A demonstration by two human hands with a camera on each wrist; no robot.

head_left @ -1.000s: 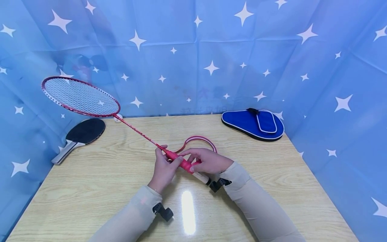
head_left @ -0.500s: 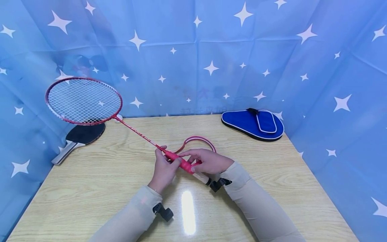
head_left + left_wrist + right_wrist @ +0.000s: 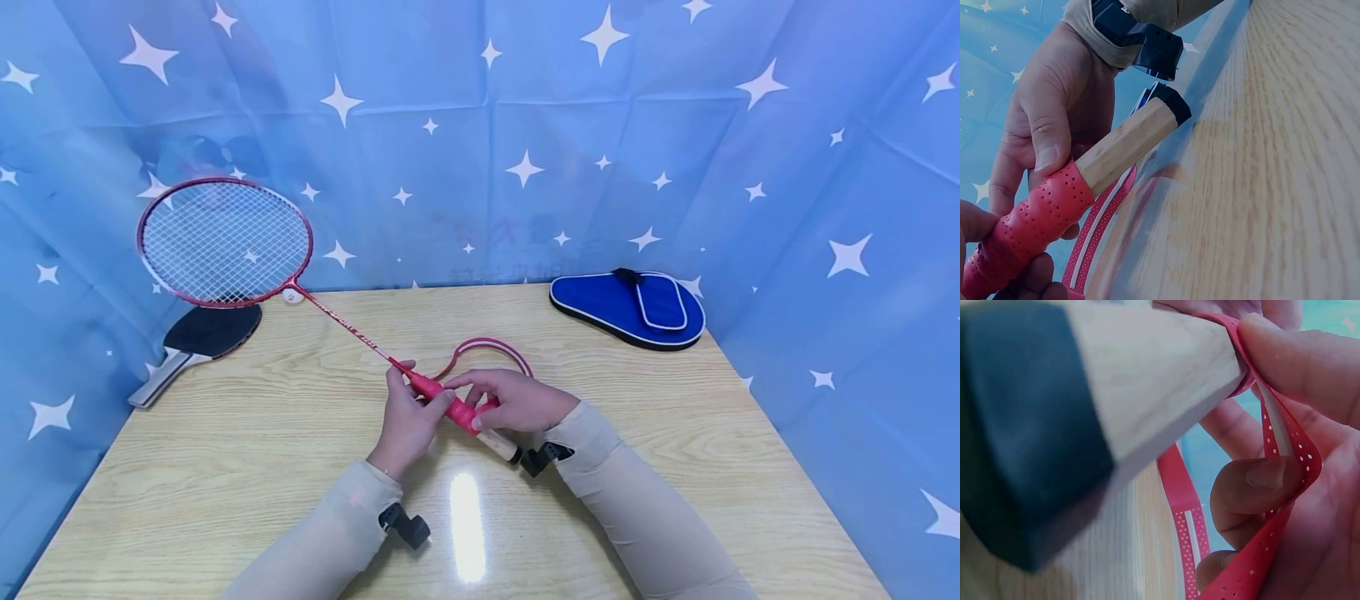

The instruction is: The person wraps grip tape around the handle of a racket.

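Racket head (image 3: 227, 242): newly rolled toward us, ten o'clock (winding seemingly advances)
Left hand (image 3: 408, 421): grips handle (image 3: 1116, 155)
Right hand (image 3: 522, 400): pinches tape (image 3: 1254, 556)

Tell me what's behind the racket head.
Through the strings: starry curtain and, low down, a dark sliver of paddle. White ball peeks out below the frame, its top covered. Can't see what the frame hides.

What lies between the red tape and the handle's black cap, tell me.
Between the red tape and black cap: bare wooden handle, as the left wrist view shows.
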